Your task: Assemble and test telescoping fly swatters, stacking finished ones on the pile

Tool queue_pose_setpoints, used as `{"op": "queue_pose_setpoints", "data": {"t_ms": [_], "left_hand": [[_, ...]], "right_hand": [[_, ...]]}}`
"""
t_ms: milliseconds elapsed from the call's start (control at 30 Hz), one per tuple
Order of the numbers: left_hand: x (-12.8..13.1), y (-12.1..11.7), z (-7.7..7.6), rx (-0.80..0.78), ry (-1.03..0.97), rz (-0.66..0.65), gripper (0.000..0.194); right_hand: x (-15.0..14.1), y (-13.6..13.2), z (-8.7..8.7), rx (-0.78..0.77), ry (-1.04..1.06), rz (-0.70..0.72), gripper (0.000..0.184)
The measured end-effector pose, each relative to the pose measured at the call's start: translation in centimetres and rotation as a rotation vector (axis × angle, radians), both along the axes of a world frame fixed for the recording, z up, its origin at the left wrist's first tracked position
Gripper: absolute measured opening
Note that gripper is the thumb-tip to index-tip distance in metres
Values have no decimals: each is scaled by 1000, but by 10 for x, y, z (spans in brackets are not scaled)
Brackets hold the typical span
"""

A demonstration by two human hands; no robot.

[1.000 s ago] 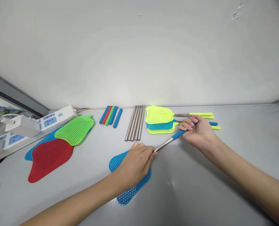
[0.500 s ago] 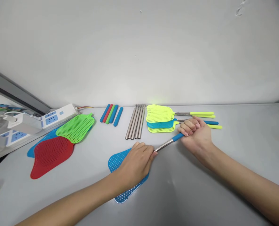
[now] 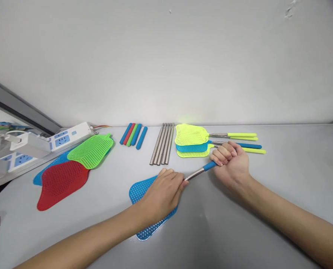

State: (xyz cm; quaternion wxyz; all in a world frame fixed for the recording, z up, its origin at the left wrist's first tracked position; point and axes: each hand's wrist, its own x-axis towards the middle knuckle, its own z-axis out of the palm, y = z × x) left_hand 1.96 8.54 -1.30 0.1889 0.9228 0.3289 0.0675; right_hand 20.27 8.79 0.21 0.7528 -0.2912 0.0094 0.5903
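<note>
A blue fly swatter point(image 3: 142, 190) with a steel shaft lies slanted in front of me, its perforated head partly under my left hand. My left hand point(image 3: 166, 192) is closed round the neck, where head and shaft meet. My right hand point(image 3: 229, 160) is wrapped round the blue handle grip point(image 3: 209, 166) at the other end; most of the grip is hidden in the fist. Between the two hands a stretch of the steel shaft point(image 3: 194, 174) shows. Just behind my right hand lie swatters with yellow heads point(image 3: 191, 134) and a blue head point(image 3: 193, 148).
Several steel rods point(image 3: 162, 144) lie side by side against the wall. Left of them are loose coloured grips point(image 3: 134, 135). Green point(image 3: 90, 151), red point(image 3: 62, 183) and blue point(image 3: 38, 179) swatter heads overlap on the left, beside a white power strip point(image 3: 71, 136) with plugs.
My right hand has moved slightly left and down toward my left hand with the grip, and less shaft shows between them. My left hand stays on the neck.
</note>
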Motion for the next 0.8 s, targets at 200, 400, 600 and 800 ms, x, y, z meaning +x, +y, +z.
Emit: {"op": "queue_pose_setpoints", "data": {"t_ms": [200,400,600,800], "left_hand": [[0,0,-1,0,-16,0,29],[0,0,-1,-3,-28,2,30],[1,0,1,-6,-50,10,31],[2,1,0,-11,-68,15,32]], "right_hand": [[-4,-2,-4,17,27,17,34],[-8,-3,-6,16,48,40,34],[-6,-2,-8,-3,46,59,33],[-2,2,-7,-80,38,93,32]]}}
